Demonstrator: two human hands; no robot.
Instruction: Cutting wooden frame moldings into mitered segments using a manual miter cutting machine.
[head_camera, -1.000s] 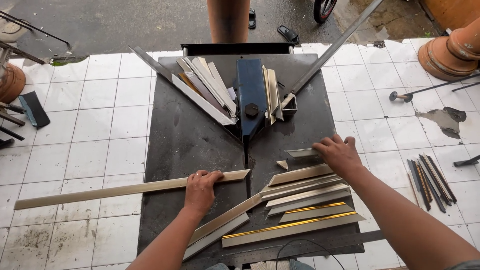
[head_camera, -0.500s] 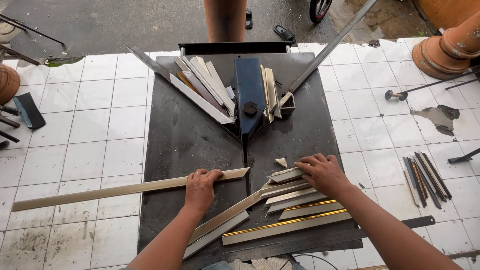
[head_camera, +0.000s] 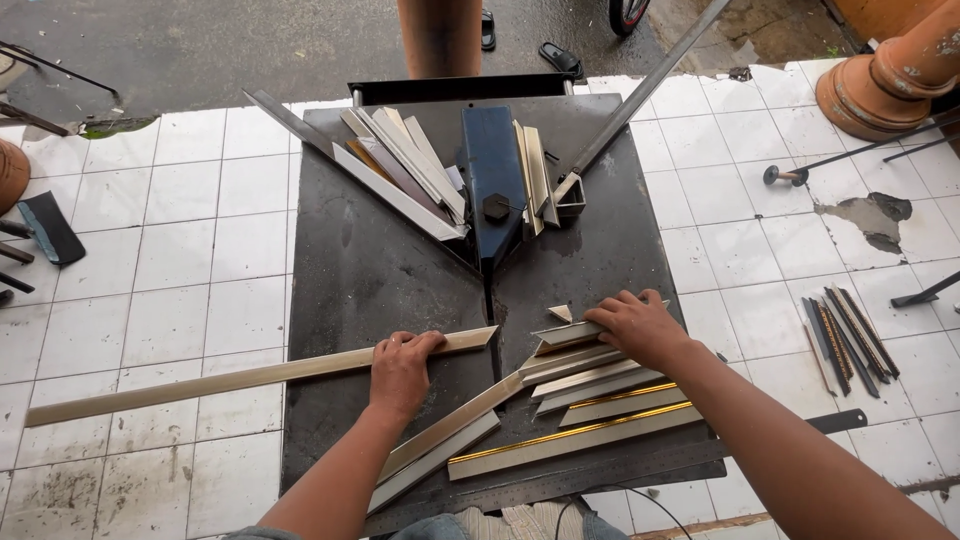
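My left hand (head_camera: 402, 366) presses down on a long pale wooden moulding strip (head_camera: 200, 383) that lies across the dark metal table (head_camera: 350, 270) and overhangs its left edge. My right hand (head_camera: 640, 325) rests palm down on the top piece of a fanned stack of short mitred moulding pieces (head_camera: 590, 395), some with gold edges. A small triangular offcut (head_camera: 562, 313) lies just left of that hand. The blue cutter head (head_camera: 497, 180) sits at the table's centre back, between two angled metal fences.
More cut moulding pieces (head_camera: 400, 165) lean in a pile left of the cutter and a few to its right. Dark strips (head_camera: 845, 335) lie on the white tiled floor at right. Terracotta pots (head_camera: 890, 75) stand far right. A person's leg (head_camera: 440, 35) stands behind the table.
My right hand has moved down and left from above the stack onto its top piece. The left hand has stayed on the long strip.
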